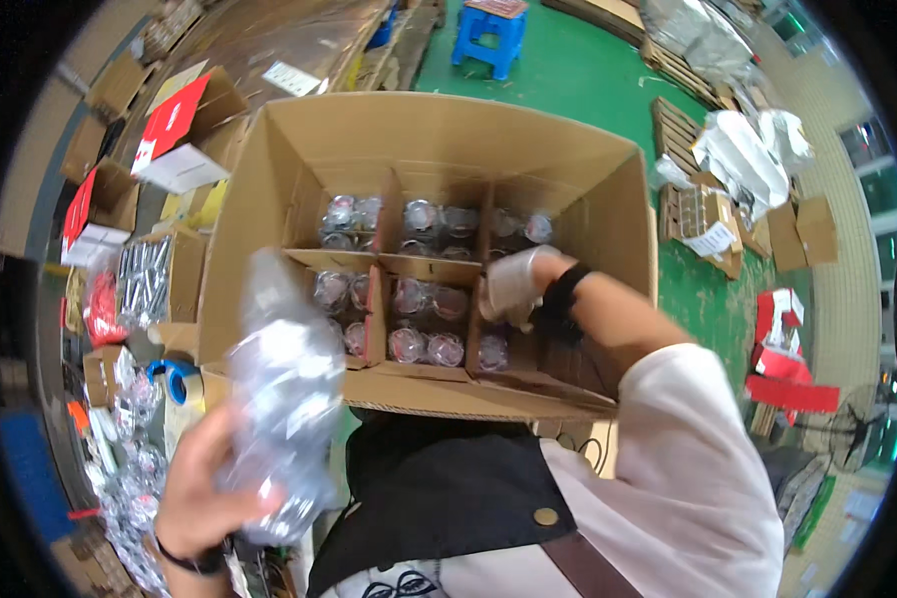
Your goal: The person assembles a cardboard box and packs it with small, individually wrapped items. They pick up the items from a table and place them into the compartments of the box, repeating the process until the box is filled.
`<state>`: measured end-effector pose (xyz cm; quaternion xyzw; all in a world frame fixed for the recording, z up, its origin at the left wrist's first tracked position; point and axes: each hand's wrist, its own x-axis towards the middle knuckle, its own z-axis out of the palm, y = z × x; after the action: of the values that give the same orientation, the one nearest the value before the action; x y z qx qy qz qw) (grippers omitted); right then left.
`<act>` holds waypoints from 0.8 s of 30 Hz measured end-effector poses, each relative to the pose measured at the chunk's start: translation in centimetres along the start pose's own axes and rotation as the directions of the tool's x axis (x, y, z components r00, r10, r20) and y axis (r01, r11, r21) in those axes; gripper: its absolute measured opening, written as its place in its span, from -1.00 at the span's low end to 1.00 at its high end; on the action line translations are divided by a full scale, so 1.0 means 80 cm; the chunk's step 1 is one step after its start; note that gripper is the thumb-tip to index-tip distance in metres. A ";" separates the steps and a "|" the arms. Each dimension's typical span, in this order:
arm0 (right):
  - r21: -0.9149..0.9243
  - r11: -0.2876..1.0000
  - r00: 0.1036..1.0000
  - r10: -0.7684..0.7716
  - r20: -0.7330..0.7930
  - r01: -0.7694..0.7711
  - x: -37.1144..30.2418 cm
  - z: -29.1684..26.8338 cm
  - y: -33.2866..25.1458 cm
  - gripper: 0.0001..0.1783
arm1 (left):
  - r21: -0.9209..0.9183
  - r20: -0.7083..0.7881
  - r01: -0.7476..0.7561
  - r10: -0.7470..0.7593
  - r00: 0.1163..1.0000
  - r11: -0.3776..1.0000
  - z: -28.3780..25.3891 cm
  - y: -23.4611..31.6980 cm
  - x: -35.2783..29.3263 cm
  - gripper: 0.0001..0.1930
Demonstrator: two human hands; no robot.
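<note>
Bundle (pixel 287 404) in clear wrap is held by the left hand (pixel 204 493), fingers clamped round its lower part. Right hand (pixel 513 284) is down in the carton (pixel 448 125); blur prevents telling whether its fingers are apart or together. Wrapped pieces (pixel 429 347) already stand in the compartments left of those fingers. Judged well advanced but unfinished: the compartment beneath them appears part-filled, and the bundle remains outside.
</note>
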<state>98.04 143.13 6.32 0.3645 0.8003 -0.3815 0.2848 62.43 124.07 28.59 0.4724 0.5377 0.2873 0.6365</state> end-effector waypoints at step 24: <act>0.488 -0.033 -0.271 0.798 0.538 0.872 -0.416 0.548 -0.207 -0.54 | 0.858 0.464 -0.277 -0.421 0.780 0.432 0.384 -0.346 0.390 -0.23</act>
<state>111.57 87.74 13.44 -0.7332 0.2130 0.0993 0.6382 95.89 131.58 -10.28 0.7760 0.3843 -0.2460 0.4354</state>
